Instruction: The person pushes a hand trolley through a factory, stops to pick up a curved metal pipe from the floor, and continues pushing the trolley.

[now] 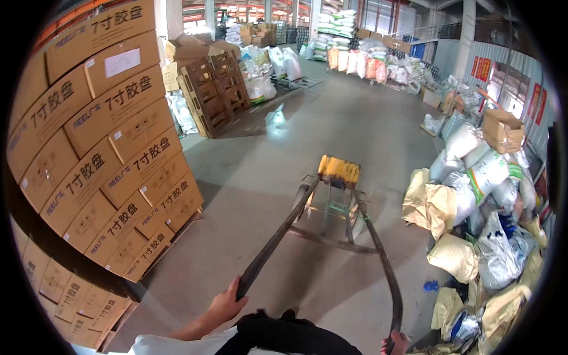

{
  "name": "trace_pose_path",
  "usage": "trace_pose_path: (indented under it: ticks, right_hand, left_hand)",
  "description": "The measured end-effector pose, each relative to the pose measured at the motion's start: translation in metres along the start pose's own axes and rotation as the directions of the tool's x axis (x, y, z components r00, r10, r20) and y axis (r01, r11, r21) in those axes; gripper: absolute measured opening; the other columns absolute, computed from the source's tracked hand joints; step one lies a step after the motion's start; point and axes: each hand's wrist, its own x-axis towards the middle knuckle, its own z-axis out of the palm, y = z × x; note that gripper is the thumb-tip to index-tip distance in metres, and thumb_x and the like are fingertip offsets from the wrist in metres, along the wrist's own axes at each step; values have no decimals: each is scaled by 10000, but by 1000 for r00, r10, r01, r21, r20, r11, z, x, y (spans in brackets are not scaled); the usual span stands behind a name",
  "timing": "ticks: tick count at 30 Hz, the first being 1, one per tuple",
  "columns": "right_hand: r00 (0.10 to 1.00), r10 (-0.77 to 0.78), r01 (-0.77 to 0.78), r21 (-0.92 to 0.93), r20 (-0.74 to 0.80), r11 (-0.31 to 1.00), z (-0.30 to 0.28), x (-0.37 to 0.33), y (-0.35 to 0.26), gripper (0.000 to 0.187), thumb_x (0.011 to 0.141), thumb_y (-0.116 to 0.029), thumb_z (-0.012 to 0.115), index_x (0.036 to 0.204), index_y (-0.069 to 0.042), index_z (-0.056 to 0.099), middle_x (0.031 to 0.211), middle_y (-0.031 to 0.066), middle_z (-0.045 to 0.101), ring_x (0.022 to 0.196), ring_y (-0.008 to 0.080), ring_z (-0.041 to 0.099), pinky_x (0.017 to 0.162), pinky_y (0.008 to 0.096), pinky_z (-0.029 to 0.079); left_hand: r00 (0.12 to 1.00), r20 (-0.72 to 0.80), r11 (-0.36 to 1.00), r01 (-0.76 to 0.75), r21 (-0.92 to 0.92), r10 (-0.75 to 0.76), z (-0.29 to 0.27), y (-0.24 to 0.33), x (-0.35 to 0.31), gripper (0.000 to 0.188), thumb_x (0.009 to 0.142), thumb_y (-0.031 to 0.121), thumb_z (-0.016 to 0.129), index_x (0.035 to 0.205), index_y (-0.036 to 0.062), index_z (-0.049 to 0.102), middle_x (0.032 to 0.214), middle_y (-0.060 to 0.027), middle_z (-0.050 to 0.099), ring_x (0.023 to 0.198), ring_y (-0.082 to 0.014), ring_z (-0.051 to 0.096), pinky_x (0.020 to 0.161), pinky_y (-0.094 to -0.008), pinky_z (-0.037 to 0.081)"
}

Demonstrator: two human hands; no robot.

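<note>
A hand cart (319,237) with two long dark handles stretches out ahead of me over the grey floor. My left hand (227,305) is wrapped round the end of its left handle (267,248). At the lower edge of the view, my right hand (397,342) closes round the end of the right handle (387,272), partly cut off by the picture's rim. A crossbar joins the handles, and a worn yellow block (339,170) sits at the cart's far end. No load is visible on the frame.
Tall stacks of brown cartons (112,142) rise close on the left. Wooden pallets (216,92) stand upright beyond them. Along the right lies a heap of filled sacks (485,177) with an open carton (503,130) on top. More stacked sacks (358,62) stand at the back.
</note>
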Motion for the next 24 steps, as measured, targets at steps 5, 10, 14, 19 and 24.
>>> trace_pose_path:
  ticks: [5,10,14,19,24]
  right_hand:
    - [987,-155,158,120,-34,980,92,193,-144,244,865,-341,599,924,-122,510,625,100,594,326,166,459,269,278,348]
    - [959,-230,253,132,-165,958,201,320,-256,190,866,-251,619,908,-69,583,683,98,607,454,160,487,368,267,369]
    - [991,130,-127,83,-36,988,283,415,-335,152,878,-250,577,821,-110,593,572,3,482,404,143,408,347,266,292]
    - [976,-122,156,190,-179,969,380,594,-440,283,848,-343,611,899,-74,540,617,87,584,324,149,450,277,253,308]
    - [956,-210,235,107,-205,966,493,719,-569,236,878,-277,600,875,-47,547,652,100,600,361,144,488,298,244,319]
  left_hand:
    - [1000,28,1000,-6,-26,7,-29,118,202,740,858,321,602,1444,129,192,967,-247,632,834,-415,631,750,-478,487]
    - [980,150,934,-67,-351,127,-39,184,399,868,806,241,659,1483,152,122,880,-164,655,681,-261,651,644,-378,514]
    - [981,186,852,50,-521,57,-35,232,560,877,780,168,673,1488,188,155,864,-107,636,548,-165,585,543,-301,496]
    - [977,210,738,155,-657,-18,-62,342,733,834,775,112,660,1475,173,211,776,-62,565,502,-158,528,506,-307,466]
    - [986,166,824,99,-557,-6,-71,428,914,864,766,127,671,1480,192,189,770,-64,568,543,-181,559,530,-325,479]
